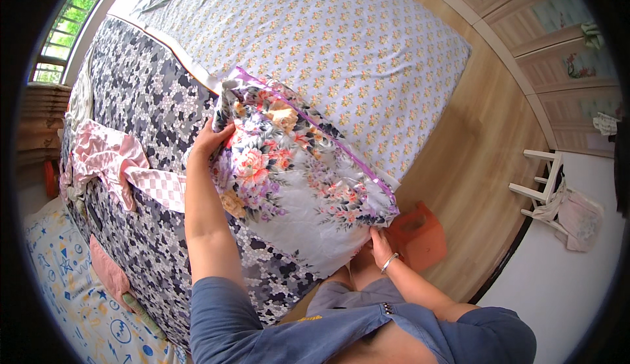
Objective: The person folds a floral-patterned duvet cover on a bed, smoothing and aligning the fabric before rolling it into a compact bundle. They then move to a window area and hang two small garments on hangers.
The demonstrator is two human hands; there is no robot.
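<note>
Before me lies a floral quilt [290,167], white with red, peach and purple flowers and a purple ribbon edge, partly folded and bunched. My left hand [211,140] grips its left side, with the thumb on top and most fingers hidden under the cloth. At the quilt's near right corner, my right hand [381,248], with a bracelet at the wrist, pinches the edge. Under the quilt are two surfaces: a grey and black camouflage-patterned bed cover [147,78] and a pale sheet with small flowers [344,44].
A pink garment with a checked part [147,182] lies to my left. Beyond it are a pink cloth [108,268] and a white printed sheet [64,265]. On the wooden floor [482,167] stand an orange plastic stool [425,236] and a white chair or stool [539,187] with clothes.
</note>
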